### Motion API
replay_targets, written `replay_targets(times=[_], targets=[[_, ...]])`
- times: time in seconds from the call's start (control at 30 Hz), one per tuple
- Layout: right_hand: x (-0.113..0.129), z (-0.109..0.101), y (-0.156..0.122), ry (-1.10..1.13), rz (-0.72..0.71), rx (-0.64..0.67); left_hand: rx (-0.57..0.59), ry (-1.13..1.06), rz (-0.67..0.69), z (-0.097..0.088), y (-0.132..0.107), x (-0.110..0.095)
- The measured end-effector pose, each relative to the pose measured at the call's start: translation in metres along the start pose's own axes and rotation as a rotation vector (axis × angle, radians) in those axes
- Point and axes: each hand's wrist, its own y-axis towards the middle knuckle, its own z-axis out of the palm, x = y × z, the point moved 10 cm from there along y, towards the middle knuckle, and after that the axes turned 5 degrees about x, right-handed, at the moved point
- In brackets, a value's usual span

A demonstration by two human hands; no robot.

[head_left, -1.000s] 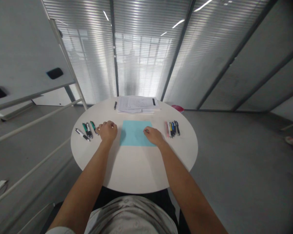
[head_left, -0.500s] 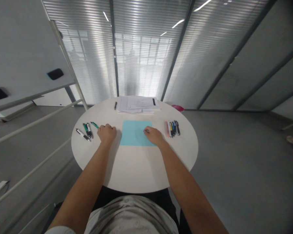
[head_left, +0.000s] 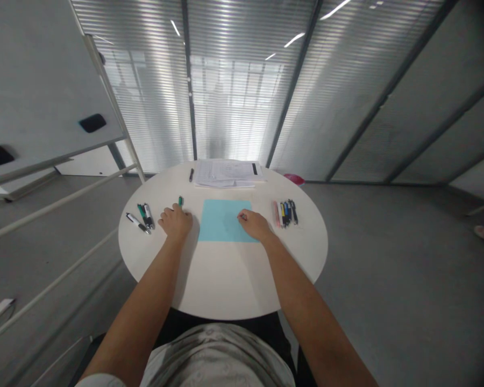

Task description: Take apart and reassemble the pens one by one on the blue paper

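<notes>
My left hand is closed around a green pen, whose tip sticks up past my fingers, just left of a light blue sheet on the round white table. My right hand rests on the sheet's right part with its fingers curled, a small dark tip showing at the fingertips. To the left of my left hand lie three pens. A row of several coloured pens lies right of my right hand.
A stack of white papers and a black pen lie at the table's far edge. A whiteboard on a stand stands at the left. Glass walls with blinds rise behind the table. A red object is on the floor beyond.
My left hand took the green pen from the group at the left and turned it upright beside the blue sheet. My right hand stayed on the sheet.
</notes>
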Motion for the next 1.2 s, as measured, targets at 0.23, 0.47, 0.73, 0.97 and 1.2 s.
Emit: replay_targets(times=[0.23,0.47,0.73,0.97,1.2], targets=[[-0.001,0.001,0.000,0.016,0.005,0.012,0.097,-0.066,-0.037,0.010,0.008,0.008],[-0.004,-0.001,0.002,0.076,-0.008,-0.053,0.214,-0.564,0.243,0.026,0.016,-0.030],[-0.017,-0.022,0.003,0.538,0.020,-0.262,0.430,-0.982,0.474,0.033,-0.011,-0.069],[-0.014,-0.018,0.005,0.609,0.014,-0.241,0.475,-1.028,0.482,0.027,-0.022,-0.078],[-0.013,-0.008,0.009,0.734,0.028,-0.165,0.395,-1.109,0.410,0.023,-0.013,-0.069]])
